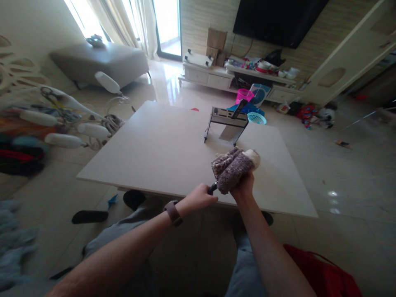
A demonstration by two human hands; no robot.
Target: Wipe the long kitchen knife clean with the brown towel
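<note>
room: living room, glossy pale floor, bright windows with curtains far left, dark TV [278,18] on the far wall over a cluttered white cabinet [213,76]
table: large pale square table [173,148], fills mid frame, near edge right in front of the person
sofa block: grey ottoman [102,62] far left, under the window
rack: folded white drying rack [71,119] left of the table, blurred
stand: small metal-framed stand [227,123] upright on the far part of the table; pink and blue baskets on the floor just behind it
right arm: reaches forward from near right, forearm bare, wrist bent up over the table's near edge
right hand [244,185]: fingers wrapped from below around a fuzzy brown-grey cloth bundle [233,167], holding it just above the table's near edge
left arm: comes in from near left, brown wrist band [172,212]
left hand [201,197]: closed around a small dark handle [212,188] that sticks out from under the bundle, touching it
hidden: what the dark handle belongs to, covered by the bundle and fist; right fingertips buried in the cloth
cut off: red item [324,272] near right, edge of frame
blur: left edge items unreadable
</note>
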